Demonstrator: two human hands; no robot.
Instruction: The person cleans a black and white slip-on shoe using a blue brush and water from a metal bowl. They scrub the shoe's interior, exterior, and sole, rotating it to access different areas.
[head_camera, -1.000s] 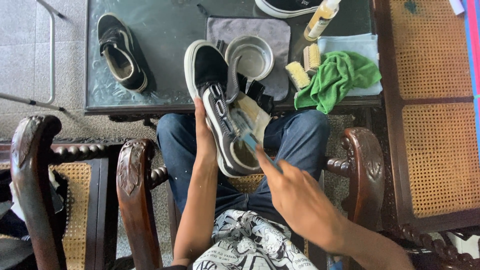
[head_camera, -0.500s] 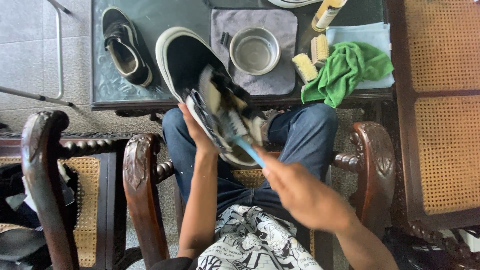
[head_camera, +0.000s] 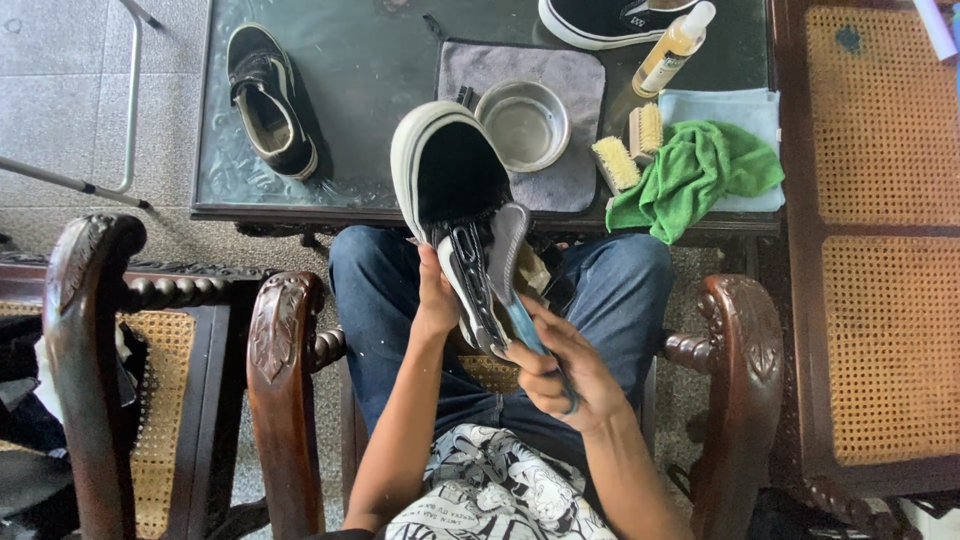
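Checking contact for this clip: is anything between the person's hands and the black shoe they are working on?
Nothing visible. The left hand holds the black shoe directly from the side. The right hand holds a blue-handled tool that lies against the shoe's pulled-up tongue.

The second black shoe at the top of the worktop is cut off by the upper edge, only its sole side showing. The blue-handled tool in the right hand is largely covered by the fingers and the held shoe; its head cannot be made out. The left hand shows only its back, its grip hidden behind the shoe.
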